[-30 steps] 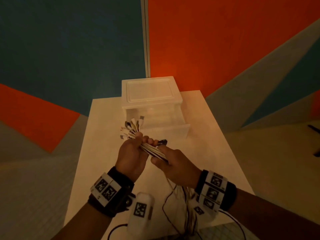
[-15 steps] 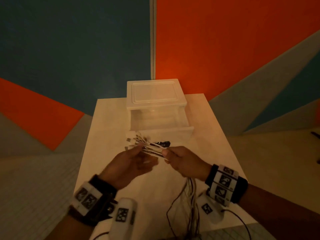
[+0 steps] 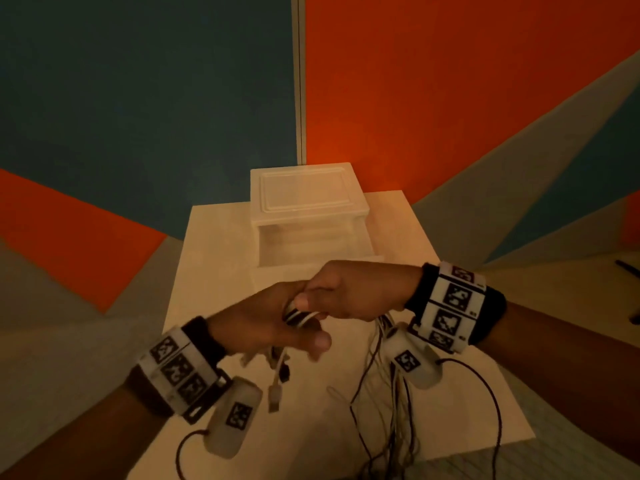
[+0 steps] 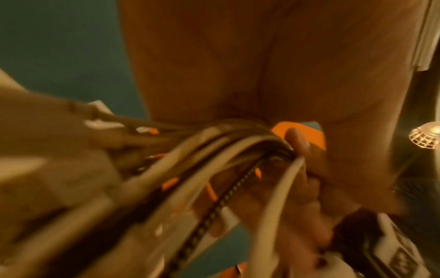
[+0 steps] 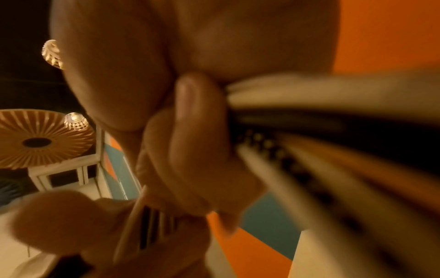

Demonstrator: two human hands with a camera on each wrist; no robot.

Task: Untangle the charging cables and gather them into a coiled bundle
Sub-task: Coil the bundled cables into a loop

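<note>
Several cables (image 3: pixel 300 315), light and floppy, slip easily; left hand (image 3: pixel 263 323) and right hand (image 3: pixel 349 292) grips both curled round them mid-frame; grip near plugs (image 3: pixel 275 393).

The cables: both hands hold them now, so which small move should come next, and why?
Probably the right hand should lift the next loop into the left hand. Both grip the cables at one spot, while long tails hang loose down to the table.
</note>
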